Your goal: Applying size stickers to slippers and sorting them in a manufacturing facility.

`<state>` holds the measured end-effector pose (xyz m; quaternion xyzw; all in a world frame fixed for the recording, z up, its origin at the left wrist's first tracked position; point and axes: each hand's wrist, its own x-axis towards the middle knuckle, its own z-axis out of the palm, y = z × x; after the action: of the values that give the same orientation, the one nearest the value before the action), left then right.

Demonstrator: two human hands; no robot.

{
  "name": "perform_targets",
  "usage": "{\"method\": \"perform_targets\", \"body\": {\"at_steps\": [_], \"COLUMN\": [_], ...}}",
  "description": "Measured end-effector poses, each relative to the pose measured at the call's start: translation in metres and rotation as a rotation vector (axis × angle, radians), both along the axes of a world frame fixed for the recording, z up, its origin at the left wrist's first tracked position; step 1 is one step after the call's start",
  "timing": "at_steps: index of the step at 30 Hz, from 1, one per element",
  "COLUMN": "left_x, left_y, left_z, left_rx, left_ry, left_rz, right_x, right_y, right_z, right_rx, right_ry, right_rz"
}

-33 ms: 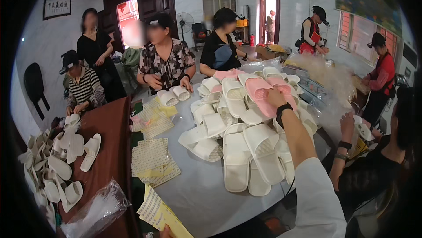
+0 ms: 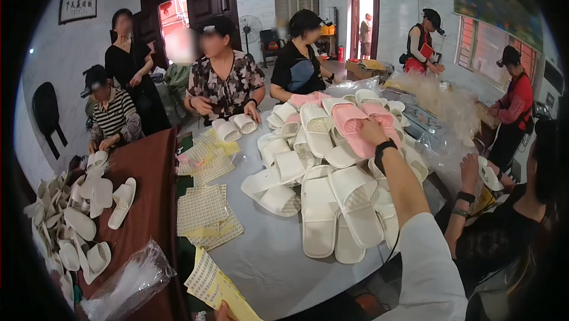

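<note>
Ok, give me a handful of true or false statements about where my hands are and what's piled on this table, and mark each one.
1. The right hand reaches onto a pink slipper on top of the slipper pile. True.
2. The left hand is at the yellow sticker sheets by the near edge. True, though only a bit of the hand shows.
3. Most slippers in the pile are black. False: they are mostly white, with a few pink.
4. The right wrist is bare. False: it wears a black band.
5. Loose sticker sheets lie on the grey table. True.
</note>
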<state>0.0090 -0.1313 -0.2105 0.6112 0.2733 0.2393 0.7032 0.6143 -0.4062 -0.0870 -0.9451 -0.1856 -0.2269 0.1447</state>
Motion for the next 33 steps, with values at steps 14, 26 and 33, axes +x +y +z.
{"method": "perform_targets", "body": {"at_steps": [14, 26, 33], "left_x": [0.004, 0.009, 0.006], "left_y": [0.018, 0.023, 0.02], "left_z": [-0.035, -0.046, -0.054], "left_rx": [-0.297, -0.472, -0.39], "left_ry": [-0.093, -0.145, -0.118], "left_rz": [0.023, 0.033, 0.095], "right_x": [-0.304, -0.323, -0.275], "right_y": [0.002, -0.032, 0.0], "right_z": [0.013, -0.078, -0.066], "right_rx": [-0.205, -0.323, -0.077], "right_ry": [-0.061, -0.004, -0.026], "right_rz": [0.373, 0.187, 0.137]}}
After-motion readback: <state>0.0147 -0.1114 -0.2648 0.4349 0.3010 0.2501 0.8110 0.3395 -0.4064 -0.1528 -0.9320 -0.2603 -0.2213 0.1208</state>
